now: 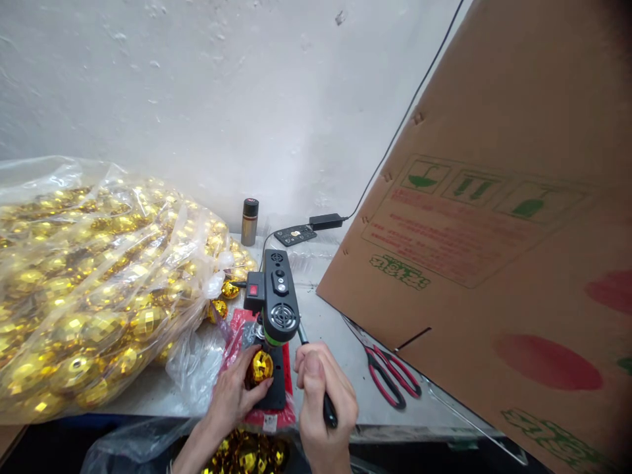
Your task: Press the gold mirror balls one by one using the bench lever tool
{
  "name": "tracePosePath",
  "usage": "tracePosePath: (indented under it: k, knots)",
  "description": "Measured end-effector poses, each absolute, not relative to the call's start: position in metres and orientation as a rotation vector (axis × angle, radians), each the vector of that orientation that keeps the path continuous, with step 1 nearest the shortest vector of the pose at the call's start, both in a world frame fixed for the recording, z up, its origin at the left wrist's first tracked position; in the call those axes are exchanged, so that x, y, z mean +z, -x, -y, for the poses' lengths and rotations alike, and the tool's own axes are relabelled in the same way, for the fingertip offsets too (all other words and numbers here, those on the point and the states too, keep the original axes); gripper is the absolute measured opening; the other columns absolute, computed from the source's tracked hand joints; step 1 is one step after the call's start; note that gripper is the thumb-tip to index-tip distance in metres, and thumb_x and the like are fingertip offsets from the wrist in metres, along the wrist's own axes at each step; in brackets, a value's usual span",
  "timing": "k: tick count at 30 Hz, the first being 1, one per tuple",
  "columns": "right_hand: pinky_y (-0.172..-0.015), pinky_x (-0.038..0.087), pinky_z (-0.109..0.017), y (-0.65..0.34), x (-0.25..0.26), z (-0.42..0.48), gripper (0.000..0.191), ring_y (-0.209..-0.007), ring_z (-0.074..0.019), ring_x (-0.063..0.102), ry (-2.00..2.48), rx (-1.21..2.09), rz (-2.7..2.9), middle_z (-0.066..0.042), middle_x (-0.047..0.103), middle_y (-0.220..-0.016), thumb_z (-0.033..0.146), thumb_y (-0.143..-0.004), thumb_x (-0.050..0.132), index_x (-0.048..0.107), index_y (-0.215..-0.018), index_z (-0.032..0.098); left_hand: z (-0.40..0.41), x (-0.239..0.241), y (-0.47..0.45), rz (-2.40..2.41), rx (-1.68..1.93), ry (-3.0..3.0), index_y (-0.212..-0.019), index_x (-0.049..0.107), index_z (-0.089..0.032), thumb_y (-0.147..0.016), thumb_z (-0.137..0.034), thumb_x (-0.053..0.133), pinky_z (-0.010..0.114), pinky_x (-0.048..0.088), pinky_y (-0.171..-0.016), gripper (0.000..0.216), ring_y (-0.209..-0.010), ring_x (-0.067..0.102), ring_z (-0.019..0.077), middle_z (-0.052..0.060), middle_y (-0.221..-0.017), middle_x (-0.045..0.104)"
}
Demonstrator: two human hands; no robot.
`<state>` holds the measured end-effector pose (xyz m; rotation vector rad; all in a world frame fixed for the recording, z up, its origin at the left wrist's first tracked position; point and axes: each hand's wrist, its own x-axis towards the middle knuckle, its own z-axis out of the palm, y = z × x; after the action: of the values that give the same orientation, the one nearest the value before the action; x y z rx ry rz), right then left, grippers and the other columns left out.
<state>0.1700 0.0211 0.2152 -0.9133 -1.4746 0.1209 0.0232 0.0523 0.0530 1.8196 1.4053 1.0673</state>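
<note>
My left hand (236, 388) holds a shiny gold faceted ball (262, 366) between thumb and fingers, just below the head of a small black press machine (282, 293). The ball sits over the machine's black base plate (273, 397). Fingers of my right hand (326, 401) are wrapped round the black-gripped lever handle (330, 411), whose metal rod (302, 332) runs up to the machine's right side. A red switch box (253, 289) is fixed on the machine's left. Under the base lies a red plastic sheet (244, 322).
A big clear bag (123, 283) of gold balls fills the left. More gold balls (247, 454) lie below the table edge. Red-and-black scissors (385, 375) rest by a large cardboard box (469, 250) at right. A dark-capped bottle (250, 222) and a power adapter (326, 221) stand behind.
</note>
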Motion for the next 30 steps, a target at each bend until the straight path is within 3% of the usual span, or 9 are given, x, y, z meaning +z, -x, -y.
tracePosePath:
  k: [3, 8, 11, 17, 22, 27, 30]
  knots:
    - [-0.058, 0.042, -0.020, -0.171, 0.212, -0.020, 0.028, -0.064, -0.0089, 0.052, 0.923, 0.117, 1.483, 0.004, 0.050, -0.071, 0.006, -0.104, 0.041, 0.048, -0.083, 0.023, -0.054, 0.049, -0.024, -1.434, 1.031, -1.958, -0.134, 0.065, -0.023, -0.084, -0.032, 0.073, 0.042, 0.065, -0.086, 0.051, -0.103, 0.080, 0.0310, 0.011, -0.121, 0.081]
    - [-0.056, 0.041, -0.021, -0.173, 0.203, -0.018, 0.029, -0.062, -0.0090, 0.052, 0.921, 0.078, 1.508, 0.004, 0.051, -0.071, 0.006, -0.104, 0.040, 0.047, -0.082, 0.023, -0.064, 0.045, -0.031, -1.508, 1.030, -2.108, -0.121, 0.070, -0.021, -0.079, -0.032, 0.080, 0.050, 0.059, -0.092, 0.045, -0.100, 0.075, 0.0338, 0.010, -0.107, 0.080]
    - [-0.057, 0.043, -0.023, -0.175, 0.189, -0.019, 0.031, -0.062, -0.0102, 0.054, 0.885, 0.035, 1.532, 0.003, 0.052, -0.070, 0.007, -0.105, 0.039, 0.046, -0.079, 0.023, -0.066, 0.046, -0.033, -1.480, 0.987, -2.117, -0.119, 0.069, -0.020, -0.080, -0.031, 0.079, 0.049, 0.056, -0.091, 0.042, -0.098, 0.072, 0.0327, 0.010, -0.103, 0.077]
    - [-0.075, 0.051, -0.030, -0.172, 0.151, -0.026, 0.036, -0.059, -0.0110, 0.051, 0.874, -0.132, 1.464, 0.004, 0.056, -0.070, 0.017, -0.110, 0.035, 0.050, -0.078, 0.023, -0.062, 0.052, -0.035, -1.477, 0.912, -2.040, -0.117, 0.067, -0.021, -0.082, -0.028, 0.075, 0.047, 0.051, -0.093, 0.037, -0.099, 0.067, 0.0308, 0.007, -0.102, 0.074]
    - [-0.075, 0.052, -0.031, -0.162, 0.143, -0.023, 0.037, -0.057, -0.0117, 0.050, 0.888, -0.076, 1.339, 0.004, 0.054, -0.068, 0.022, -0.111, 0.034, 0.047, -0.076, 0.024, -0.062, 0.055, -0.037, -1.482, 0.877, -1.988, -0.116, 0.066, -0.023, -0.081, -0.027, 0.075, 0.046, 0.049, -0.095, 0.037, -0.101, 0.067, 0.0303, 0.007, -0.105, 0.074]
    - [-0.094, 0.050, -0.039, -0.155, 0.138, -0.014, 0.039, -0.063, -0.0132, 0.054, 1.015, 0.044, 1.253, 0.004, 0.056, -0.071, 0.024, -0.111, 0.037, 0.050, -0.074, 0.023, -0.062, 0.052, -0.038, -1.487, 0.885, -1.977, -0.116, 0.066, -0.023, -0.081, -0.029, 0.075, 0.046, 0.048, -0.095, 0.036, -0.101, 0.066, 0.0309, 0.006, -0.105, 0.074]
    - [-0.094, 0.049, -0.037, -0.154, 0.132, -0.017, 0.040, -0.061, -0.0127, 0.052, 0.959, -0.023, 1.238, 0.005, 0.055, -0.069, 0.024, -0.111, 0.038, 0.050, -0.072, 0.023, -0.062, 0.049, -0.039, -1.499, 0.893, -1.989, -0.115, 0.066, -0.023, -0.080, -0.027, 0.074, 0.045, 0.048, -0.094, 0.036, -0.100, 0.066, 0.0305, 0.006, -0.103, 0.073]
